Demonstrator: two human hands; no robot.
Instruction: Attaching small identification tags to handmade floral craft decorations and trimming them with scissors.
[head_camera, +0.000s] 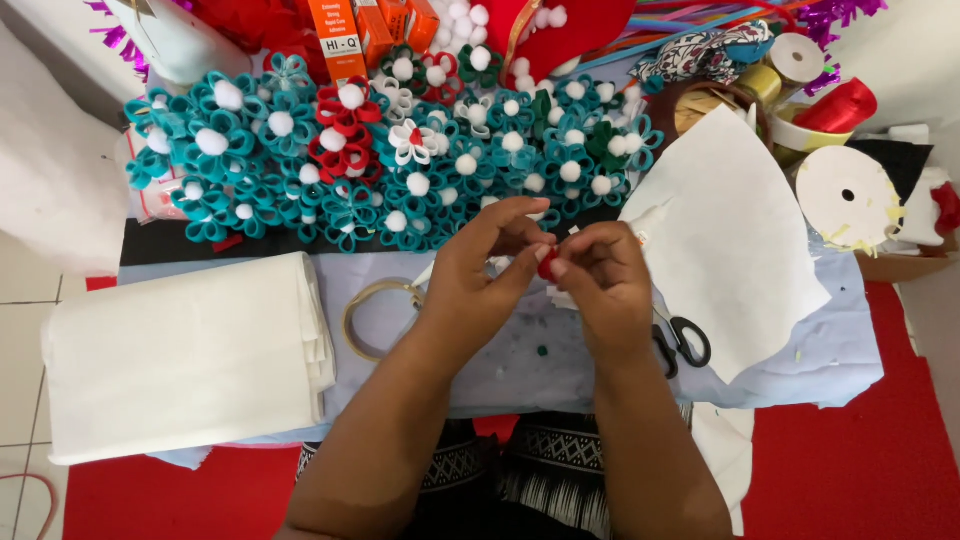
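Observation:
My left hand (478, 268) and my right hand (598, 277) meet over the low table, fingertips pinched together on a small red felt piece (547, 264). A bit of white material shows between the fingers just above it. Behind the hands lies a wide spread of teal felt flowers (250, 160) with white pompom centres, with a few red flowers (345, 130) and white ones among them.
A folded stack of white fabric (190, 355) lies at the left. A tape ring (368, 315) rests by my left wrist, black-handled scissors (685, 340) by my right. A white paper sheet (725, 235), ribbon spools (845, 190) and orange boxes (345, 35) sit behind.

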